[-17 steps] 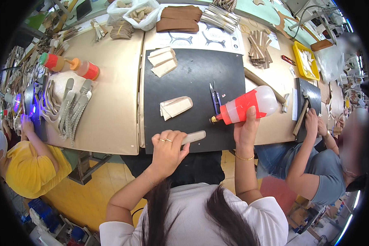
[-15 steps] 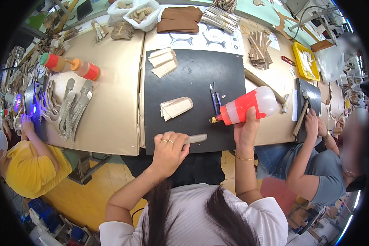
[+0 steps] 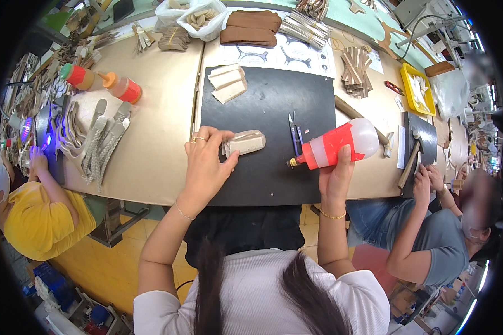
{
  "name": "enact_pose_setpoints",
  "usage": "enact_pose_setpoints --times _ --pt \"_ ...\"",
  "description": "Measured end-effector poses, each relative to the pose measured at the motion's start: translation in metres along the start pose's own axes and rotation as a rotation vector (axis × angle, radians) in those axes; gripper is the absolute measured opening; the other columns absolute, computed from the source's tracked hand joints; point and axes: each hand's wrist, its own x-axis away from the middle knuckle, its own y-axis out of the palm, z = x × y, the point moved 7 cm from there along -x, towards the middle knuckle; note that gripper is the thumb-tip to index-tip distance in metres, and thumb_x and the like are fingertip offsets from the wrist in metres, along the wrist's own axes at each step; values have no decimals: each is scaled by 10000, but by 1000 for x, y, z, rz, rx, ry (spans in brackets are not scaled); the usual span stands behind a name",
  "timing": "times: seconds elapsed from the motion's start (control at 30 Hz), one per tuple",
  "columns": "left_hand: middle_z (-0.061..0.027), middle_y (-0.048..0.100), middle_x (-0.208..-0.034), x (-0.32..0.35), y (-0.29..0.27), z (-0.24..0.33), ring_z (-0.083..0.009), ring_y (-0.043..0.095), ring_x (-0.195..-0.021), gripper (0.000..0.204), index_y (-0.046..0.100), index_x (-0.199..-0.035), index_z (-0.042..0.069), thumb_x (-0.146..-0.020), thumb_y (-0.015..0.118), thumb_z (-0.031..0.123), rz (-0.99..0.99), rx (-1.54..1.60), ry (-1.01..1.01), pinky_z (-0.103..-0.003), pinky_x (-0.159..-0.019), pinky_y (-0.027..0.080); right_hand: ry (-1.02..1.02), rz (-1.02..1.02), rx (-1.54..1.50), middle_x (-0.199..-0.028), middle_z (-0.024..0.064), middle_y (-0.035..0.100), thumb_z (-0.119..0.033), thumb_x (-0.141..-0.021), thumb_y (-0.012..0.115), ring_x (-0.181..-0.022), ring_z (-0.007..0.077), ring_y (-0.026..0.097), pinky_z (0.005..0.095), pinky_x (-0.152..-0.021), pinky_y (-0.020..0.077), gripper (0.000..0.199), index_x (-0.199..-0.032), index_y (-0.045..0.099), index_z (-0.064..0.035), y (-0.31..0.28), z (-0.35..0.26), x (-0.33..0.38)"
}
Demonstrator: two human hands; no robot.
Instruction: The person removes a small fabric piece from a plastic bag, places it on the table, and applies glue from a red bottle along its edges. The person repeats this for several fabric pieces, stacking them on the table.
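My left hand point(image 3: 205, 163) reaches onto the black mat point(image 3: 268, 173) and grips the near end of a beige, folded piece point(image 3: 246, 142), thumb below and fingers on top. My right hand point(image 3: 335, 178) holds a squeeze bottle point(image 3: 335, 146) with a red body and a clear rear end. It lies on its side over the mat's right edge, nozzle pointing left. Small blue-handled snips point(image 3: 294, 132) lie just left of the bottle. A stack of beige pieces point(image 3: 228, 84) rests at the mat's far left corner.
Two orange-red bottles point(image 3: 101, 82) lie on the tan table to the left, near grey-beige strips point(image 3: 98, 142). Brown pieces point(image 3: 251, 21), bags point(image 3: 195, 15) and strip bundles point(image 3: 355, 64) line the far side. A yellow tray point(image 3: 422, 89) sits right. People work on both sides.
My left hand has moved forward from the mat's near edge, carrying a beige strip up to the folded piece in the middle of the mat. The bottle hand has stayed put.
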Motion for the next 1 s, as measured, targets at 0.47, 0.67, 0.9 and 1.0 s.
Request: enact_pose_setpoints --times 0.47,0.67,0.9,1.0 --pt "-129 593 -965 -34 14 -13 -289 574 -964 464 604 -1122 34 -732 796 197 -413 -51 -86 -387 -851 451 99 -107 26 -1231 90 533 -442 -898 700 -1156 239 567 439 -999 507 697 -1380 381 -53 27 9 5" --pt "-144 548 -1054 -6 16 7 -324 536 -1007 522 549 -1224 45 -749 763 74 -263 28 27 -414 -887 439 228 -294 -46 -1288 141 537 -593 -907 599 -1267 340 519 445 -1061 443 748 -1369 402 -39 39 23 12" --pt "-111 534 -1053 9 9 16 -296 546 -931 435 620 -1156 42 -738 738 59 -94 -115 139 -406 -855 456 243 -330 -227 -1456 271 411 -799 -840 454 -1418 417 327 472 -1197 206 920 -1334 460 -22 78 38 34" --pt "-123 528 -1059 7 10 6 -302 579 -866 432 606 -1173 32 -758 725 58 -132 -32 54 -399 -792 492 278 -303 -300 -1470 275 390 -792 -849 448 -1420 423 319 474 -1200 196 926 -1370 429 -26 88 48 41"
